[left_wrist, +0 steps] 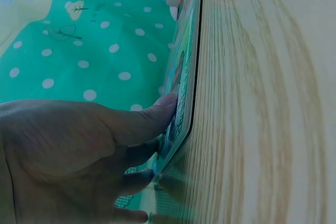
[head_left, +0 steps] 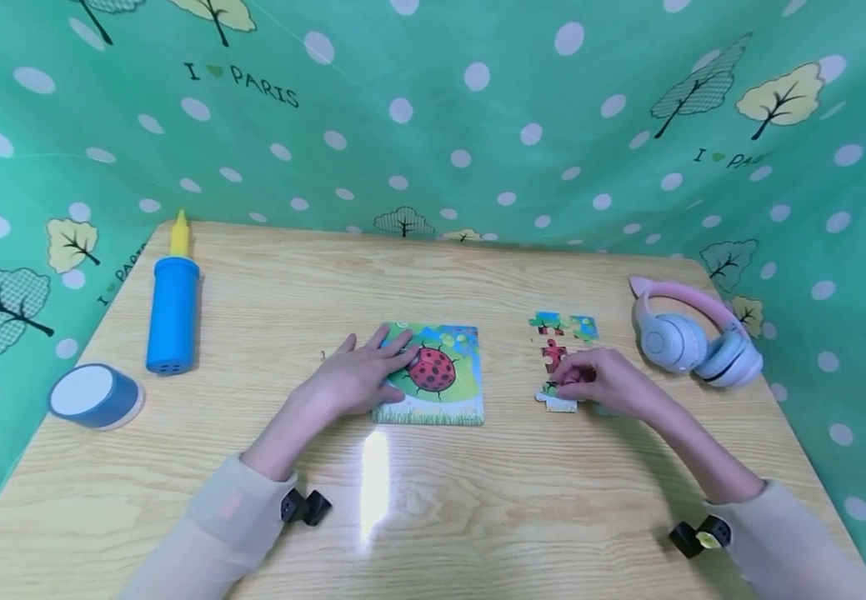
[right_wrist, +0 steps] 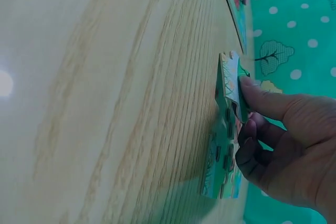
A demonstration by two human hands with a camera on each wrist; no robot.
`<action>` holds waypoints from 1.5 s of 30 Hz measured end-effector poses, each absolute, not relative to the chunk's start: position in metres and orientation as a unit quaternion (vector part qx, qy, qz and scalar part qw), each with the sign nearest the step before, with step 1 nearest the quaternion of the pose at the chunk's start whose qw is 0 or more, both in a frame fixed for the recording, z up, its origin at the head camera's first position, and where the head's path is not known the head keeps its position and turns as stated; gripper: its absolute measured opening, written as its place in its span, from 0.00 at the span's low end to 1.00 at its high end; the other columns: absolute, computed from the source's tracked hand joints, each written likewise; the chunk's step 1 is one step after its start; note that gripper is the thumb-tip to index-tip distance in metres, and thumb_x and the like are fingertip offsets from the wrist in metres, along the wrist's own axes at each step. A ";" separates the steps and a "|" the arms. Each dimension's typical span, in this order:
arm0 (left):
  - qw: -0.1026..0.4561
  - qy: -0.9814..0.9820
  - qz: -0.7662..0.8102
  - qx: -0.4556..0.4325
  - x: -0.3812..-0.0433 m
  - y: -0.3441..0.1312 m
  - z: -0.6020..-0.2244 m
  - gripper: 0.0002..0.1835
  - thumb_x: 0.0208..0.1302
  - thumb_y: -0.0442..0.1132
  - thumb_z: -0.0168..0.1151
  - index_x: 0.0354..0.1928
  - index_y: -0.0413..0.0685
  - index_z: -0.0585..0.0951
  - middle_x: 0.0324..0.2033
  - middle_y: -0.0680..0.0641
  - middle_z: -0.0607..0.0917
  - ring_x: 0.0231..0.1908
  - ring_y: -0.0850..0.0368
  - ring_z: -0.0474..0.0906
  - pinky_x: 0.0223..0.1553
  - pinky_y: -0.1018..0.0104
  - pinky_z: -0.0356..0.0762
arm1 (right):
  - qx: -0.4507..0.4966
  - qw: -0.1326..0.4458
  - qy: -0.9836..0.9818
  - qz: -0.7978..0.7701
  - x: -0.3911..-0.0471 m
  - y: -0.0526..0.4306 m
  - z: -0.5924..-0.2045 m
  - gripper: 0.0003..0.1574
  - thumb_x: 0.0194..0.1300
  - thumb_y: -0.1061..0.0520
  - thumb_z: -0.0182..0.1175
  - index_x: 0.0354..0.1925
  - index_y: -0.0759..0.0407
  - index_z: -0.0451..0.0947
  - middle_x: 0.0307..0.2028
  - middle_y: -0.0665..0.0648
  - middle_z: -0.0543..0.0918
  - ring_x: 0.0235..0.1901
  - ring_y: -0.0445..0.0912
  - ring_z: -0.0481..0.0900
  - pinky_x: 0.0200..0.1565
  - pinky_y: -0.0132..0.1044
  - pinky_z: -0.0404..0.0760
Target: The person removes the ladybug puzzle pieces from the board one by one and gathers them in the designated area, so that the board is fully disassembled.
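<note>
A ladybug jigsaw puzzle [head_left: 443, 392], its picture whole in the part that shows, lies flat on the table. My left hand [head_left: 353, 375] rests on its left side with fingers spread, hiding the upper left corner; in the left wrist view the thumb [left_wrist: 157, 114] presses near the edge. My right hand [head_left: 601, 379] pinches a puzzle piece [right_wrist: 231, 82] with a white and green print between thumb and fingers, tilted up from the table. Beside and under that hand lie several loose puzzle pieces [head_left: 554, 323], some with red and green print, partly hidden by the fingers.
Pink and white headphones [head_left: 676, 342] with a cat ear lie to the right. At the left are a blue hand pump [head_left: 172, 317] with a yellow nozzle and a blue cylinder [head_left: 95, 396] with a white top. A green dotted curtain [head_left: 433, 133] surrounds the table.
</note>
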State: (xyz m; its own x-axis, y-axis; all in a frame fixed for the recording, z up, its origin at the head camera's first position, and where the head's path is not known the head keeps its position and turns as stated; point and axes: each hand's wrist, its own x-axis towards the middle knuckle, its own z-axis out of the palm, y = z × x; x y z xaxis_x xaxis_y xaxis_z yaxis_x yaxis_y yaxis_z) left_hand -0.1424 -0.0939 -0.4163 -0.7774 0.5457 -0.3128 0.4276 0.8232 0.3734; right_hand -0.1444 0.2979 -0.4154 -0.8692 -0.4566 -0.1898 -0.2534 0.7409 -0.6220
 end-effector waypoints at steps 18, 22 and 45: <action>0.199 0.931 0.168 0.254 -0.148 -0.096 -0.419 0.41 0.71 0.52 0.63 0.81 0.55 0.58 0.83 0.50 0.50 0.83 0.39 0.41 0.79 0.29 0.40 | -0.193 0.111 0.954 -0.202 -0.135 0.297 -0.417 0.15 0.55 0.56 0.78 0.42 0.51 0.89 0.35 0.49 0.85 0.32 0.43 0.74 0.33 0.30 0.72; 0.196 0.931 0.170 0.256 -0.149 -0.096 -0.420 0.41 0.71 0.52 0.63 0.81 0.54 0.58 0.83 0.49 0.50 0.83 0.39 0.41 0.78 0.29 0.41 | -0.193 0.109 0.955 -0.197 -0.134 0.297 -0.416 0.17 0.53 0.57 0.79 0.43 0.51 0.88 0.35 0.49 0.85 0.32 0.42 0.75 0.33 0.30 0.73; 0.201 0.931 0.170 0.252 -0.150 -0.097 -0.422 0.42 0.70 0.52 0.64 0.81 0.56 0.58 0.83 0.50 0.48 0.83 0.41 0.39 0.79 0.29 0.40 | -0.230 0.074 0.960 -0.138 -0.124 0.305 -0.410 0.27 0.49 0.53 0.81 0.49 0.48 0.88 0.41 0.50 0.87 0.39 0.44 0.83 0.40 0.43 0.81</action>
State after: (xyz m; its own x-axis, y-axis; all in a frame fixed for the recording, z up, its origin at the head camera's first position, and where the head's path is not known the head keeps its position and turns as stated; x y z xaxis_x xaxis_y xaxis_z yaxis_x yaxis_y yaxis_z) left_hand -0.1503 -0.0965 -0.4216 -0.7926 0.5371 -0.2887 0.4004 0.8155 0.4179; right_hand -0.1241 0.3045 -0.4101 -0.8828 -0.4631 -0.0786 -0.4222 0.8557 -0.2992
